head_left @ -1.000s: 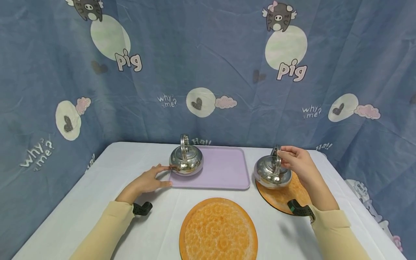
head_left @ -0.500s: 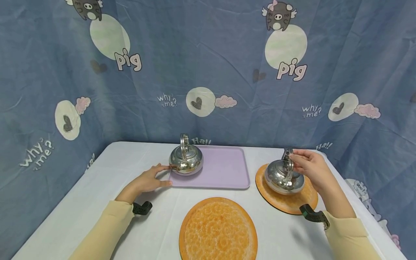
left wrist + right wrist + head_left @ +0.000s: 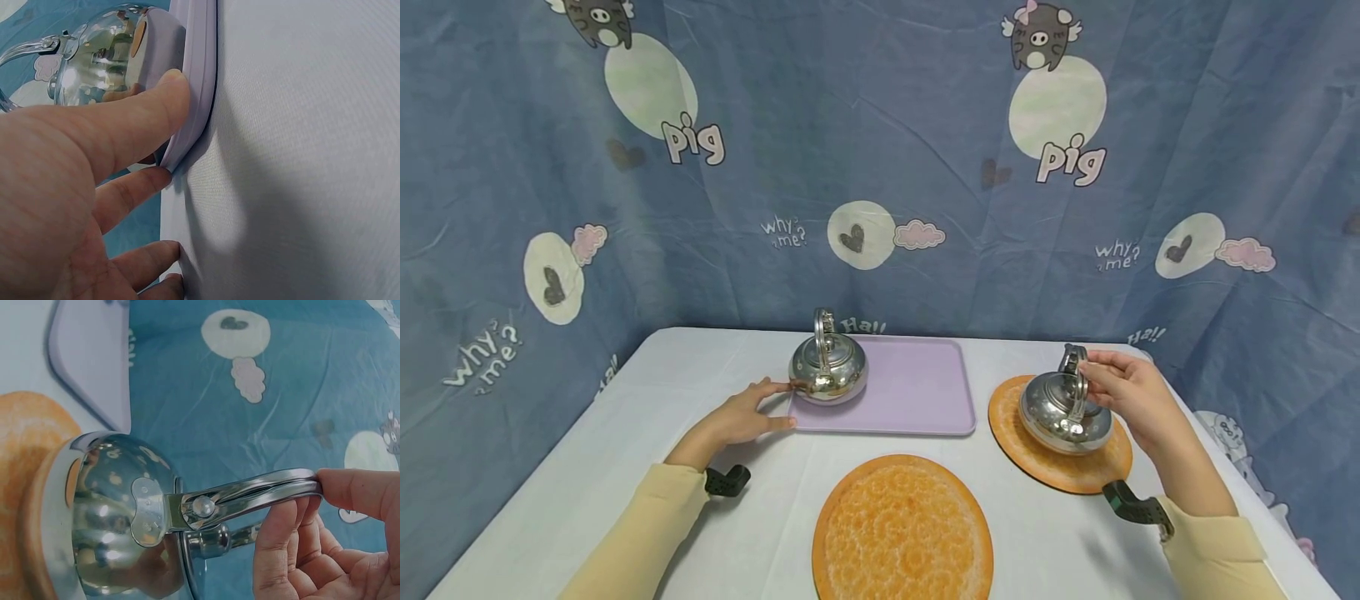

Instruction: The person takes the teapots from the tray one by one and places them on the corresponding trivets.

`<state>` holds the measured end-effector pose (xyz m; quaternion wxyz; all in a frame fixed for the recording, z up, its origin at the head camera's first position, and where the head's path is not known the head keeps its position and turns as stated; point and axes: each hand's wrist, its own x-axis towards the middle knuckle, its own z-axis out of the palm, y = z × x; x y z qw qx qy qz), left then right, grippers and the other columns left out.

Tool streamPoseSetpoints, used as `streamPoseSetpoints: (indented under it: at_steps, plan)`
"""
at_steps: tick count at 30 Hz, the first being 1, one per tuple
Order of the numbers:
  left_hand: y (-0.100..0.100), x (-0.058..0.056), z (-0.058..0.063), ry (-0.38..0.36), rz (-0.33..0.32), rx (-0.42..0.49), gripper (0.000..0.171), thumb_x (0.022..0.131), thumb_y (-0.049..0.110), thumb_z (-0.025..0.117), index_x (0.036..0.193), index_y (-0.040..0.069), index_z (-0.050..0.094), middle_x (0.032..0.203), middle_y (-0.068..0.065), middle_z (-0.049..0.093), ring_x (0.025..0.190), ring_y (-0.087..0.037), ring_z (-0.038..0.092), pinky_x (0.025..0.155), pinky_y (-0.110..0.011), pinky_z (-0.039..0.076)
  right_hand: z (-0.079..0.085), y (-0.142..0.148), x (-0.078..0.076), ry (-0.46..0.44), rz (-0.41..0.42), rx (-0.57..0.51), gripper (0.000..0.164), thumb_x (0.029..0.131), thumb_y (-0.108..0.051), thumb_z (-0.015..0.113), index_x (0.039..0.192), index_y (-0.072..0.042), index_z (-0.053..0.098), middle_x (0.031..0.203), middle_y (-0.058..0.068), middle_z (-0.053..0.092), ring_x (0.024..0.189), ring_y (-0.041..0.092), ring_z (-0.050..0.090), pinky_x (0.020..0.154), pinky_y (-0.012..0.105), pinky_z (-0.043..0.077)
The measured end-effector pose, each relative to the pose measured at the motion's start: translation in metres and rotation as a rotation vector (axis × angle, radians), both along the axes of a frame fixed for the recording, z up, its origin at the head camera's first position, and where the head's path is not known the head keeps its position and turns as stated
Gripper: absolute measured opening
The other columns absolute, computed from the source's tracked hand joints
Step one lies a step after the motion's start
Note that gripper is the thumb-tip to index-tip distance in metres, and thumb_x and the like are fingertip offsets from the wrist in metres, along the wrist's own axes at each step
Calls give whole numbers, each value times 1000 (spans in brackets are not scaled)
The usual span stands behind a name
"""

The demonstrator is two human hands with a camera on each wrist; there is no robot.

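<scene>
A shiny metal kettle (image 3: 824,373) stands upright on the left end of the lilac tray (image 3: 917,392). My left hand (image 3: 730,425) is at the tray's left front corner with fingers extended. In the left wrist view its thumb (image 3: 164,103) lies on the tray's rim. On the right, a second metal kettle (image 3: 1063,417) is over a round orange placemat (image 3: 1022,450); whether its base touches the mat cannot be told. My right hand (image 3: 1138,400) pinches that kettle's raised handle (image 3: 262,490) between thumb and fingers.
Another round orange placemat (image 3: 902,533) lies at the front middle of the white-covered table (image 3: 760,533). Behind the table hangs a blue patterned curtain (image 3: 880,125). The tray's right half (image 3: 87,356) is left of the right-hand kettle.
My right hand has carried the right kettle rightward and slightly nearer, from the mat's left edge to about its middle. The left hand, tray and left kettle have stayed put.
</scene>
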<state>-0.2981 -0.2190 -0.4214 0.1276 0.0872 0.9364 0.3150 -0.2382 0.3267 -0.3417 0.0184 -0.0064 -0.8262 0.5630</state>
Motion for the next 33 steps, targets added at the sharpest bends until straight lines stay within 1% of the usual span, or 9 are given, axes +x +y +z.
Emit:
streamPoseSetpoints:
  at_steps: [6, 13, 20, 25, 33]
  plan:
    - [-2, 1, -1, 0, -2, -3, 82, 98, 42, 77, 163, 5, 43, 174, -35, 15, 161, -62, 7, 125, -81, 11, -2, -1, 3, -12, 7, -26, 59, 112, -26, 58, 151, 14, 39, 91, -23, 67, 81, -2, 63, 78, 19, 60]
    - [-4, 2, 0, -4, 0, 0, 80, 99, 41, 76, 163, 6, 43, 175, -34, 14, 161, -61, 5, 125, -81, 9, -4, -3, 3, -19, 9, -47, 63, 112, -28, 58, 154, 13, 36, 94, -22, 66, 82, -1, 61, 78, 18, 60]
    - [-3, 1, 0, 6, -6, 0, 80, 98, 39, 77, 162, 4, 44, 174, -35, 15, 160, -62, 7, 125, -81, 12, -4, -1, 5, -5, 15, -66, 64, 112, -27, 58, 155, 14, 34, 94, -22, 66, 82, -1, 61, 78, 18, 60]
    - [-1, 1, 1, 5, -9, 7, 80, 98, 39, 78, 162, 4, 44, 174, -35, 16, 160, -62, 7, 125, -81, 12, -5, 1, 6, -5, 16, -67, 63, 112, -26, 57, 155, 14, 33, 95, -22, 66, 83, -1, 61, 78, 18, 59]
    - [0, 0, 0, -2, -7, 5, 79, 98, 39, 77, 162, 6, 44, 174, -35, 14, 160, -62, 7, 124, -82, 12, -4, 2, 5, -15, 16, -33, 66, 113, -30, 56, 157, 14, 32, 96, -22, 63, 84, 0, 61, 79, 18, 59]
